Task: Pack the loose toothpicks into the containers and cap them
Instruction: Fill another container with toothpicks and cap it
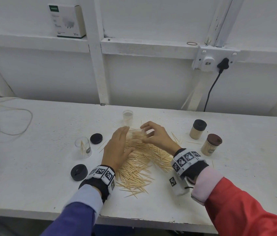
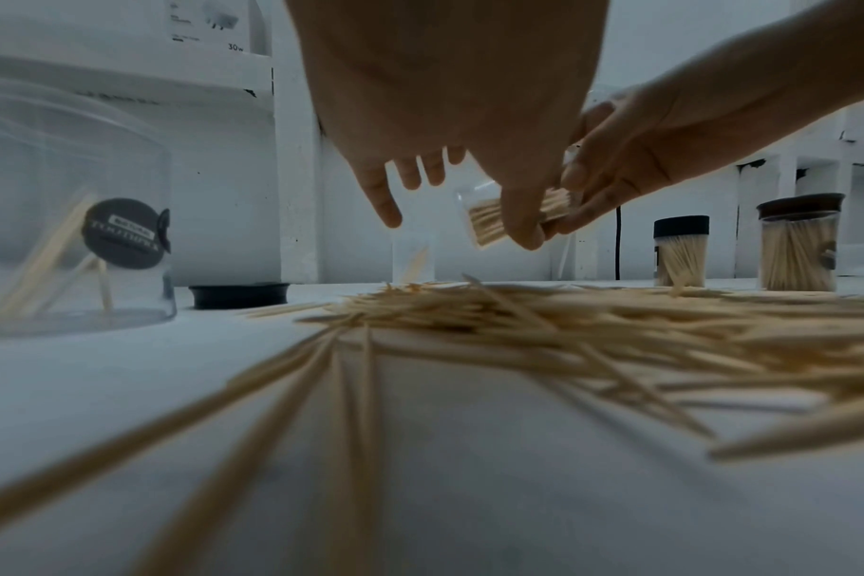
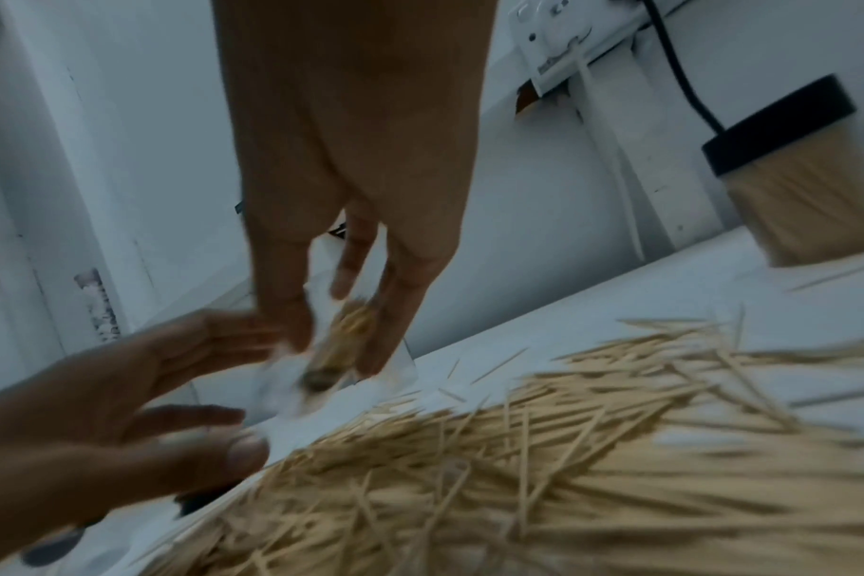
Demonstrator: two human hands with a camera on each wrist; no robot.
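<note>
Reading "30w" on box [image 1: 67,21], seemingly "TOOTHPICKS" on container [image 2: 70,210].

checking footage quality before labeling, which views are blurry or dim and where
Head view: evenly lit and sharp, wide-angle bending at the edges. Left wrist view: dim, nearest loose toothpicks out of focus. Right wrist view: motion-smeared, the clear container in the right hand and the left hand are streaked.

Wooden toothpicks [image 1: 139,160], clear plastic container [image 1: 127,116]

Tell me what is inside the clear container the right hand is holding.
The clear container, gripped by the right hand, holds a bundle of toothpicks, tilted sideways. Fingers cover part of it, so how full it is cannot be seen.
</note>
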